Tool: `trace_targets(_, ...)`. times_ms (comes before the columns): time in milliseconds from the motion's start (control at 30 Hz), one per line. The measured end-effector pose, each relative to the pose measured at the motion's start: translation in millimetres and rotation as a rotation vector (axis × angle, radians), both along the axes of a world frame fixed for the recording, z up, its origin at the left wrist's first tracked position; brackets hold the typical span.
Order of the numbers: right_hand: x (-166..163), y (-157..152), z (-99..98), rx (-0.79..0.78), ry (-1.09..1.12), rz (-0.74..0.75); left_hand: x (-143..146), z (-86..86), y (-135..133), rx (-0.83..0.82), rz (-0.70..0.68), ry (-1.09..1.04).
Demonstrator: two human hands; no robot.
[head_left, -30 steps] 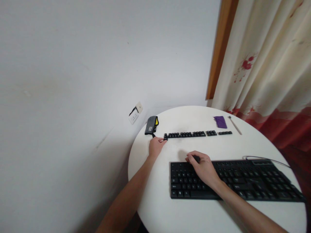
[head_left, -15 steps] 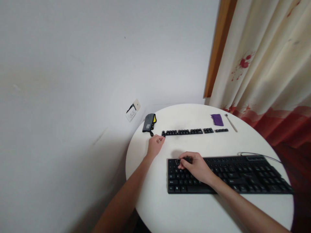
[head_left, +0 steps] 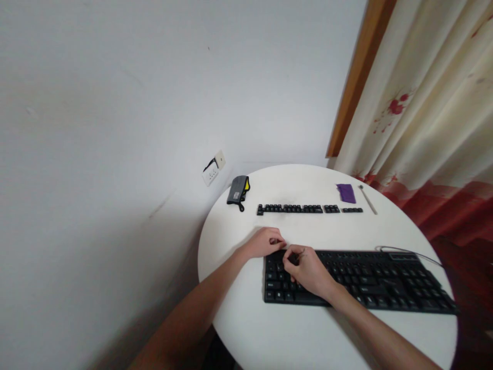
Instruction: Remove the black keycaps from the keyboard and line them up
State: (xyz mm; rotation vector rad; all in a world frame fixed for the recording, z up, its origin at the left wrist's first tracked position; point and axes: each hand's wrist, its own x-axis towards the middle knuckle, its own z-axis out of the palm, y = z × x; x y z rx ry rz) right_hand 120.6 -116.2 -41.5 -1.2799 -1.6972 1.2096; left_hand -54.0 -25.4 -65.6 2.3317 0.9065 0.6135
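A black keyboard (head_left: 370,280) lies on the round white table (head_left: 308,334) in front of me. My left hand (head_left: 264,242) rests at the keyboard's far left corner, its fingers curled and pinched together at the edge. My right hand (head_left: 306,270) lies over the left keys, fingertips pinched close to the left hand's; what either hand pinches is too small to make out. Behind them, a row of loose black keycaps (head_left: 290,208) is lined up across the table, with two shorter groups of keycaps (head_left: 342,209) to its right.
A grey and yellow pouch (head_left: 238,190) lies at the table's back left. A purple cloth (head_left: 346,193) and a thin stick (head_left: 367,200) lie at the back right. The keyboard's cable (head_left: 400,249) runs right. A wall socket (head_left: 212,172) and curtain (head_left: 431,113) stand behind.
My left hand has drawn back from the left end of the keycap row to the keyboard's corner. My right hand has shifted left along the keys to meet it.
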Motion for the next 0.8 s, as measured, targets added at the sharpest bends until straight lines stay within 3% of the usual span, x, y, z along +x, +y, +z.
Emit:
trace_targets(100, -9, -3, 2.8, 0.069, -0.095, -0.009, -1, 0.5, 0, 0.006, -0.044, 0.031)
trace_targets(267, -25, -4, 5.1, 0.344, -0.366, 0.025, -3, 0.1, 1, -0.009, -0.103, 0.043)
trace_targets(367, -26, -4, 4.5, 0.374, -0.426, 0.010, -3, -0.8, 1, -0.021, -0.129, 0.053)
trace_targets(467, -19, -2, -0.5, 0.296, -0.316, -0.009, -4, -1.9, 1, -0.018, -0.147, 0.058)
trace_targets(667, -7, 4, -21.1, -0.168, 0.123, -0.016, -5, -1.5, 1, -0.018, -0.157, 0.077)
trace_targets(800, -2, 9, -14.1, -0.169, 0.294, -0.027, -3, 4.5, -2, -0.032, -0.143, -0.020)
